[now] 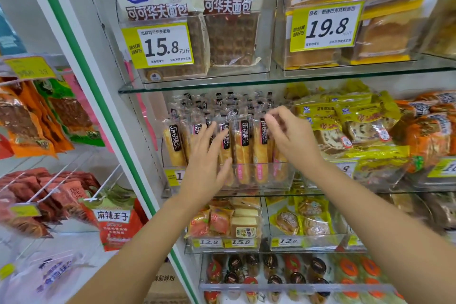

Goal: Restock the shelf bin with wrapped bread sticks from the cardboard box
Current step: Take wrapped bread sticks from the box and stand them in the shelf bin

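Wrapped bread sticks (243, 145) with black labels stand upright in rows in a clear plastic shelf bin (289, 176) on the middle glass shelf. My left hand (204, 168) lies with straight fingers against the front sticks on the bin's left side. My right hand (291, 136) hovers at the bin's right side, its loosely curled fingertips at the wrapper tops of the rightmost sticks, with nothing plainly pinched. A corner of the cardboard box (165, 287) shows low down between my forearms.
A glass shelf (246, 84) with waffle bread packs (232, 32) hangs just above the bin. Yellow cake packs (345, 121) fill the neighbouring bin on the right. A green-edged shelf post (103, 96) and hanging snack packs (37, 116) stand to the left. Lower shelves hold small cakes (227, 222).
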`<state>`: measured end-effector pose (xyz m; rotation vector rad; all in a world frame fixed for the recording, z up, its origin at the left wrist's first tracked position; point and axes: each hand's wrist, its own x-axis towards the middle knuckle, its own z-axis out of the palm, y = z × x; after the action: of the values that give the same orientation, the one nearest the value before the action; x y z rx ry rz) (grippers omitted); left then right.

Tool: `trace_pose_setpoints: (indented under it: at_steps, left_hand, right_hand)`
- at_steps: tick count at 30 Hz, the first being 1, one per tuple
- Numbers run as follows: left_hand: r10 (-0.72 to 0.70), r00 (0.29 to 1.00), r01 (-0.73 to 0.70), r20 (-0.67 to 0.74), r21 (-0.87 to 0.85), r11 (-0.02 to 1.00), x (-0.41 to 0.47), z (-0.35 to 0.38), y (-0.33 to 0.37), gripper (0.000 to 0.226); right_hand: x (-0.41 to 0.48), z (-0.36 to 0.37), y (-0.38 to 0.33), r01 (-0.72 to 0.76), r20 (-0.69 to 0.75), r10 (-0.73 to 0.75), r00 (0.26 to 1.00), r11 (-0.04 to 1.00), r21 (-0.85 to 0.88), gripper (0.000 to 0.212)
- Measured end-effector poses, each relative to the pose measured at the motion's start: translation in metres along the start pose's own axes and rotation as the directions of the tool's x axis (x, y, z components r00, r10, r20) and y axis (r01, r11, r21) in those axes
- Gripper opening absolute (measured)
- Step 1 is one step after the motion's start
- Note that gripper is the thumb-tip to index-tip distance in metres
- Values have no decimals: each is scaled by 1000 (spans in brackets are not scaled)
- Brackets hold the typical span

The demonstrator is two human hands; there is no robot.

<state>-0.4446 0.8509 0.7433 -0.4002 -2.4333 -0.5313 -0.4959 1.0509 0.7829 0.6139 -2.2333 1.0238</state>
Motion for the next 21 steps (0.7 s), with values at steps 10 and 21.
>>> trace_pose_setpoints:
  at_steps: [10, 21]
  left_hand:
    - [-235, 814, 434, 531, -287, 854, -183, 125, 26, 23]
    - [-410, 372, 688, 832, 49, 724, -402, 365, -31, 35]
  right_hand:
    - [-238, 53, 82, -228, 512, 402, 759, 901, -370, 49]
    - [-537, 140, 272, -589, 461, 870, 174, 467, -660, 28]
